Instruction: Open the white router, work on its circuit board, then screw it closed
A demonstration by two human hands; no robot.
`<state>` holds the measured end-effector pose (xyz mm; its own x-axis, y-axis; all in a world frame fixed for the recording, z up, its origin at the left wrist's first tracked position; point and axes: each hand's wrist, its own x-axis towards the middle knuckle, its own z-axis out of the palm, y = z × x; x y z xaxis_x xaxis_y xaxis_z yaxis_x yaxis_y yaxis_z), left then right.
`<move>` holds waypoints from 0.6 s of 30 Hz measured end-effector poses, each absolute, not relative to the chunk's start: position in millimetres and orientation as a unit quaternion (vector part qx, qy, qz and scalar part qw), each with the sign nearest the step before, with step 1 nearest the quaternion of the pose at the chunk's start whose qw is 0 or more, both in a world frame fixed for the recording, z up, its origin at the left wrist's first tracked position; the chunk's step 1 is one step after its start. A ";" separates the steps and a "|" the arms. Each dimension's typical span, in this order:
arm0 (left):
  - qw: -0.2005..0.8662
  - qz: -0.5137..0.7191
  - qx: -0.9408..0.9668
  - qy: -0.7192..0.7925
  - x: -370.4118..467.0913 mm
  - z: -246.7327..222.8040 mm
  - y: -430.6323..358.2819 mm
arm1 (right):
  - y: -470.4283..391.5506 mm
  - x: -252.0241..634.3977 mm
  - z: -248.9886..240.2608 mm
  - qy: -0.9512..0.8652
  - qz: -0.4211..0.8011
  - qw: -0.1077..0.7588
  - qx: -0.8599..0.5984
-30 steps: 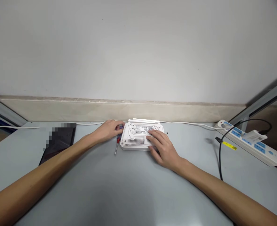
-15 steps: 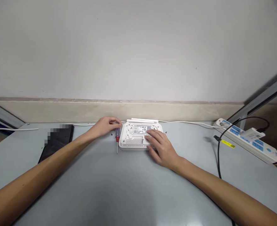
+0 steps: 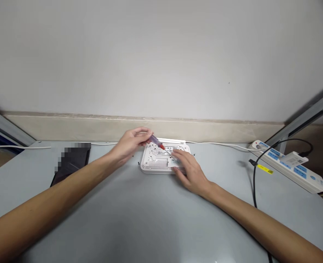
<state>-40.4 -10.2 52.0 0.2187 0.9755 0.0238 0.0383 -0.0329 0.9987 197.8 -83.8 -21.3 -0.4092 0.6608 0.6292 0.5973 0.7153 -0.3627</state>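
A white router [image 3: 156, 166] lies on the table with its vented, labelled underside up. My left hand [image 3: 132, 143] is closed around the handle of a screwdriver [image 3: 157, 141], just above the router's left part. The screwdriver has a clear purple handle with a red collar, and its shaft slants down to the right, close to my right fingertips. Whether the tip touches anything, I cannot tell. My right hand [image 3: 190, 171] lies over the router's right side, fingers stretched out and apart. Small dark screws [image 3: 139, 163] lie beside the router.
To the right, a white power strip [image 3: 287, 166] with blue sockets holds a plugged-in white adapter [image 3: 294, 158]. A black cable [image 3: 254, 190] with a yellow tag runs down beside my right forearm. A dark flat object [image 3: 75, 159], partly pixelated, lies left. The wall [image 3: 161, 73] stands behind.
My left hand has picked the screwdriver up from beside the router and swung it right, over the router. My right hand has stayed on the router. The view has shifted slightly.
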 end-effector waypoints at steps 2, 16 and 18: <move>0.577 0.439 0.552 0.412 -20.8 50.1 -17.9 | -84.9 198.6 -13.2 -0.813 0.070 0.431 -0.386; 0.514 0.335 0.706 0.353 5.9 23.2 -30.3 | -81.2 202.8 2.5 -0.648 0.312 0.568 -0.400; 0.481 0.308 0.746 0.344 5.9 23.0 -29.5 | -80.9 203.0 3.2 -0.632 0.349 0.569 -0.394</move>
<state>5.9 -29.5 23.0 0.5737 0.8090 0.1283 0.2171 -0.3013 0.9285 203.0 -80.9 3.2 -0.0418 0.8950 0.4441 0.1012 0.4460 -0.8893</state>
